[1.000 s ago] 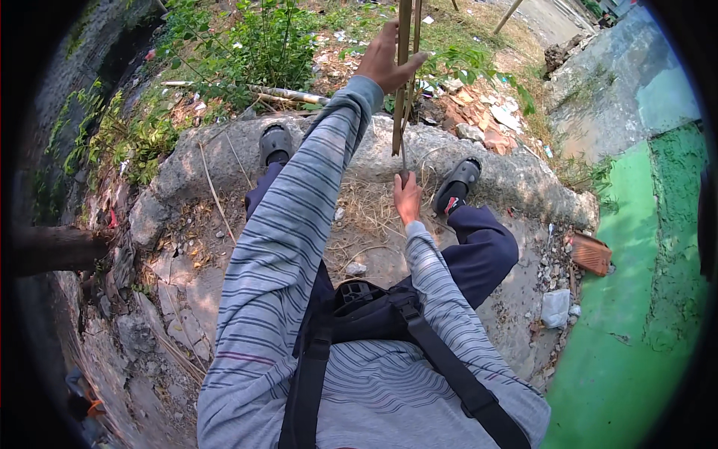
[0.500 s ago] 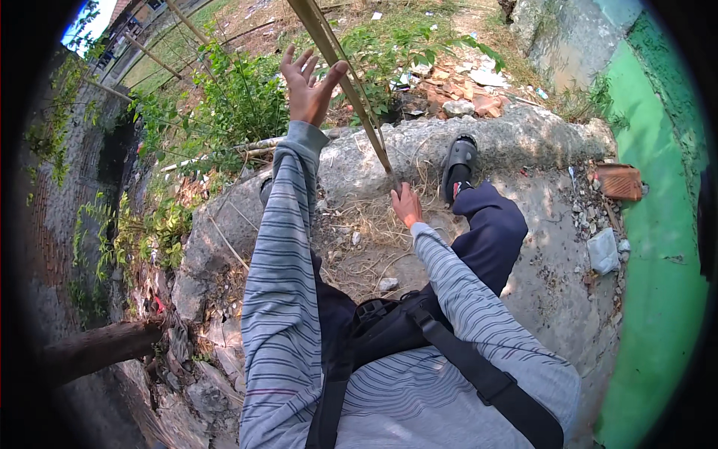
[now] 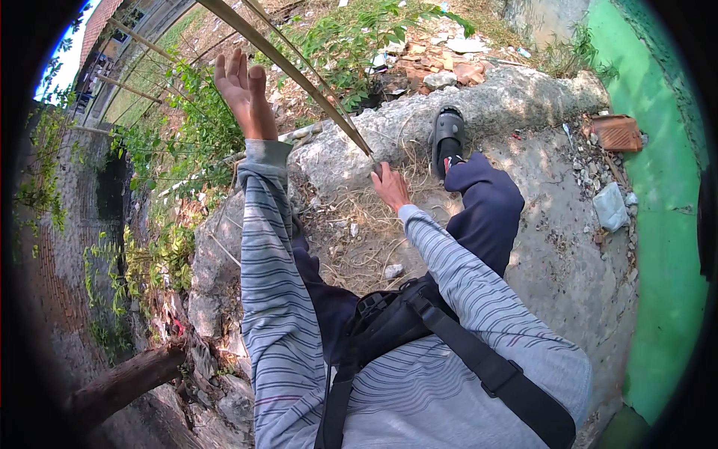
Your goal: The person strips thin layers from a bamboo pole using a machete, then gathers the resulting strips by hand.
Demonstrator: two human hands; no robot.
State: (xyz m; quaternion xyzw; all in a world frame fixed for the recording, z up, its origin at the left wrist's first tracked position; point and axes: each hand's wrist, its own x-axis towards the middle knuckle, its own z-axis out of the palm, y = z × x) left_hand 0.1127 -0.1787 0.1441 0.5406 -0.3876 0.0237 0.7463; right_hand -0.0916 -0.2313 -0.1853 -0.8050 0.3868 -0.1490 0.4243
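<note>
A long tan bamboo strip (image 3: 288,69) slants from the top edge down to my right hand, with a thinner strip (image 3: 303,58) parted from it along its right side. The two come together at the lower end. My right hand (image 3: 392,187) is closed there on a slim dark knife-like tool (image 3: 376,166), mostly hidden by the fingers. Raised to the left of the bamboo is my left hand (image 3: 247,93), fingers apart and upward. Nothing is in it, and it appears apart from the strip.
Dry fibres (image 3: 351,251) litter the ground between my legs. Ahead runs a rough stone ledge (image 3: 516,101), with leafy plants (image 3: 191,123) to its left. A green wall (image 3: 658,224) stands at the right, near a brown tile-like block (image 3: 617,132). A log (image 3: 131,382) juts in at lower left.
My left hand and the bamboo's upper part have swung left in the picture. My right hand keeps its grip and sits slightly higher and further left. The whole view has shifted somewhat.
</note>
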